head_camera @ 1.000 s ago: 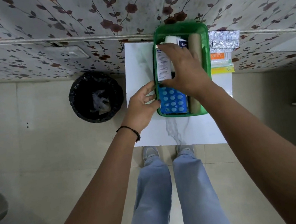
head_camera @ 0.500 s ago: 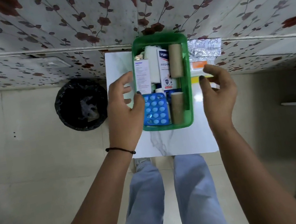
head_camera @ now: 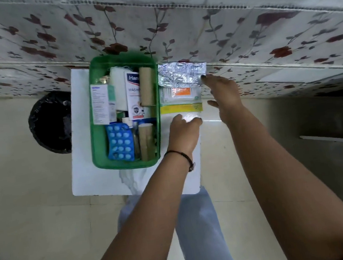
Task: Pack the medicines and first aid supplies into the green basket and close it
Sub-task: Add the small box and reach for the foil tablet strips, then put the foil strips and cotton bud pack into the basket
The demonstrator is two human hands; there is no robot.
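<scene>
The green basket [head_camera: 96, 137] stands open on a small white table [head_camera: 90, 184], holding a white medicine box [head_camera: 100, 105], a handwash box [head_camera: 133, 91], two brown rolls [head_camera: 146, 85], gauze and a blue blister pack [head_camera: 120, 142]. Right of the basket lie silver foil strips [head_camera: 177, 74], an orange-labelled packet [head_camera: 181, 92] and a yellow-edged clear pouch [head_camera: 182, 108]. My left hand [head_camera: 185, 132] rests, fingers spread, on the near end of that pouch. My right hand [head_camera: 223, 91] is open, its fingertips touching the right edge of the foil strips.
A black bin [head_camera: 50, 122] with a dark liner stands on the floor left of the table. A flower-patterned wall [head_camera: 174, 24] backs the table. My legs in light jeans [head_camera: 197, 224] are at the table's near edge. Beige floor tiles surround it.
Both hands have moved right, away from the basket: the left crossed over to the clear pouch, the right reached up to the foil strips. The view has shifted slightly.
</scene>
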